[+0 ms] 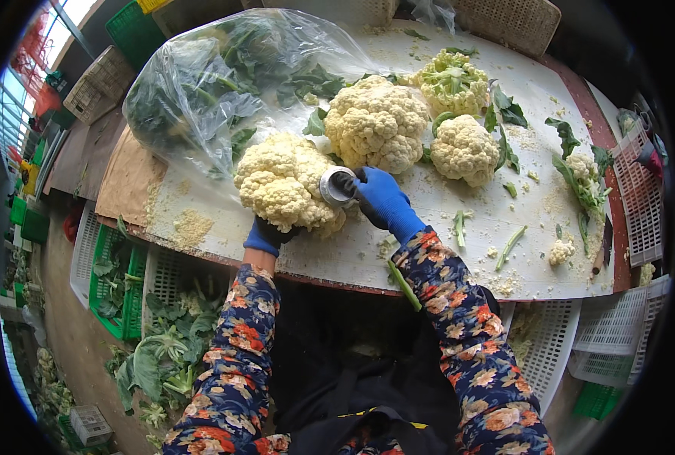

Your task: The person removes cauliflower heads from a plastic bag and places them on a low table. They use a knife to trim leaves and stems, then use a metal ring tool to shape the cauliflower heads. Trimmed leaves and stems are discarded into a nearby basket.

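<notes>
My left hand (pixel 272 234), in a blue and black glove, supports a large cauliflower head (pixel 286 182) from below, its fingers mostly hidden under the curds. In a matching glove, my right hand (pixel 380 196) grips a metal ring-shaped tool (pixel 336 186) and holds it against the right side of that head. Just beyond, a second large cauliflower (pixel 377 124) rests on the white tabletop (pixel 428 233). To its right sit a smaller cauliflower (pixel 465 150) and another with its green stem side up (pixel 453 82).
A clear plastic bag (pixel 224 85) of leafy cauliflower covers the back left. A knife (pixel 602 245) and a leafy floret (pixel 585 179) lie at the right. Cut stalks (pixel 511 247) and crumbs dot the table. Below stand a green crate (pixel 135 290) and a white crate (pixel 548 341).
</notes>
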`<action>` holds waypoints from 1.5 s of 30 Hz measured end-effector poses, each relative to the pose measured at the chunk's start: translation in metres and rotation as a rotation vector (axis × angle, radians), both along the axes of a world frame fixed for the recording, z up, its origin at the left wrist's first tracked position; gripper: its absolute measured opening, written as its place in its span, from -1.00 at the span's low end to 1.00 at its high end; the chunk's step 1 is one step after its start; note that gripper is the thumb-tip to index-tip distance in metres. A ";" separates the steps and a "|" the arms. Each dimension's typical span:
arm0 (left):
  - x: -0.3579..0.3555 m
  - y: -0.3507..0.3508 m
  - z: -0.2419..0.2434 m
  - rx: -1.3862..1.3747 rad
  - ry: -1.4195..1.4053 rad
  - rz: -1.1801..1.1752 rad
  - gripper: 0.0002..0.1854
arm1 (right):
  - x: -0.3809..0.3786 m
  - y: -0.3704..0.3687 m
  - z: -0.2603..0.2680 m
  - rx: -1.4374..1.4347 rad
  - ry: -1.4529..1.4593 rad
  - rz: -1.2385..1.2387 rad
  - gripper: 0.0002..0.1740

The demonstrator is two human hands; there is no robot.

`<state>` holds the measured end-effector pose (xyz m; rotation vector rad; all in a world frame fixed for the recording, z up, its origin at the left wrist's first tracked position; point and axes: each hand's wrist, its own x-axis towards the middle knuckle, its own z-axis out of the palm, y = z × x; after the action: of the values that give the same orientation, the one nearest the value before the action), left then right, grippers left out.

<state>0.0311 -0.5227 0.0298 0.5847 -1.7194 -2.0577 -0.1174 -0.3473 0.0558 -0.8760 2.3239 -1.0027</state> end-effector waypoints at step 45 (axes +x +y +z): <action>0.008 -0.008 0.009 0.020 -0.003 -0.013 -0.45 | -0.064 0.086 -0.010 -0.439 -0.427 -0.031 -0.52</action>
<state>0.0392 -0.5311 0.0383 0.5852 -1.7107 -2.0862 -0.1812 -0.2614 0.0457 -0.6925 1.7933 -1.5767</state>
